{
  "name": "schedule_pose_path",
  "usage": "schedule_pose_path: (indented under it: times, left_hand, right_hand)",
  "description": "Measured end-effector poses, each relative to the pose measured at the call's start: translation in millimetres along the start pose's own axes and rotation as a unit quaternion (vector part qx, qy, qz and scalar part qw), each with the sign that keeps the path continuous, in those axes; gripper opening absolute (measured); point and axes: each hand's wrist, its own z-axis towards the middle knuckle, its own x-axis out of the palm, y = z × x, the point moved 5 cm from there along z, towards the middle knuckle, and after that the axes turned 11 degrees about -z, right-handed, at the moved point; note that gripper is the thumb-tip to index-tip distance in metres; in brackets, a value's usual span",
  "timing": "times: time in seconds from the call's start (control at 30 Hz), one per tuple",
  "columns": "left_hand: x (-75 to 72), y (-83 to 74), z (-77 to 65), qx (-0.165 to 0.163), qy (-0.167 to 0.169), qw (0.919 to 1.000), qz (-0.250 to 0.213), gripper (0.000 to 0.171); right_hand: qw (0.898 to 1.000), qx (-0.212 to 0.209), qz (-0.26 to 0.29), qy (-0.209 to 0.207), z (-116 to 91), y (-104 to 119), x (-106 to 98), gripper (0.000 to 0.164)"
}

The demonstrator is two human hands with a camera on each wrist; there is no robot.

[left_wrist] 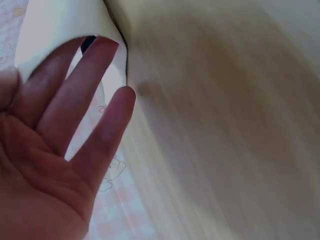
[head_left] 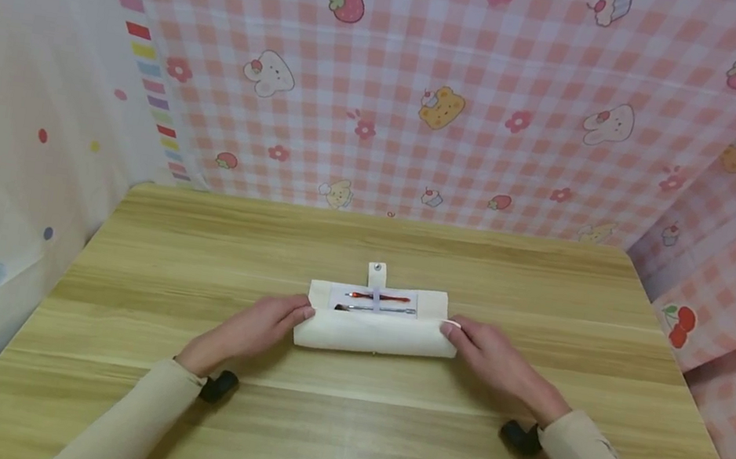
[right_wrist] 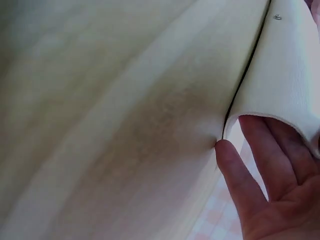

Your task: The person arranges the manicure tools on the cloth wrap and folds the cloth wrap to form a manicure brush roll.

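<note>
Left hand (head_left: pixel 253 327): lower centre-left of the head view, fingers fairly straight, tips at the left end of the roll.
Cream fabric roll-up pouch (head_left: pixel 375 332): centre of the wooden table (head_left: pixel 193 251), near edge rolled over; red pen (head_left: pixel 381 297), dark tool (head_left: pixel 373 309) and snap tab (head_left: pixel 377 271) showing above.
Right hand (head_left: pixel 498 358): right of centre, fingers extended under the roll's right end.

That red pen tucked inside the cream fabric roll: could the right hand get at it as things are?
Probably yes. The red pen lies uncovered on the open part of the cream fabric roll, under only a thin strap. The right hand rests at the roll's right end, nothing between them.
</note>
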Motion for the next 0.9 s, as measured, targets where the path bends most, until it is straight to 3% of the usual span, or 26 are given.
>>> schedule_pose_path:
  times: [0.17, 0.37, 0.67, 0.9]
  left_hand:
    - [-2.2, 1.0, 7.2, -0.004, -0.029, 0.9996, 0.001, 0.019]
    - [-3.1, 4.9, 14.3, -0.039, -0.04, 0.9984, -0.006, 0.022]
    - [-4.9, 5.7, 21.3, -0.075, -0.034, 0.9965, -0.015, 0.027]
    - [-5.0, 7.8, 24.3, -0.104, -0.035, 0.9939, -0.003, 0.028]
  right_hand:
    - [0.999, 0.018, 0.0, -0.029, 7.3, -0.7, -1.5, 0.031]
    - [0.998, 0.041, -0.001, -0.045, 18.4, -1.0, -3.4, 0.037]
    - [0.997, 0.068, 0.007, -0.031, 26.5, -5.5, -3.0, 0.04]
    - [0.996, 0.079, -0.029, -0.015, 31.9, -5.1, -3.0, 0.039]
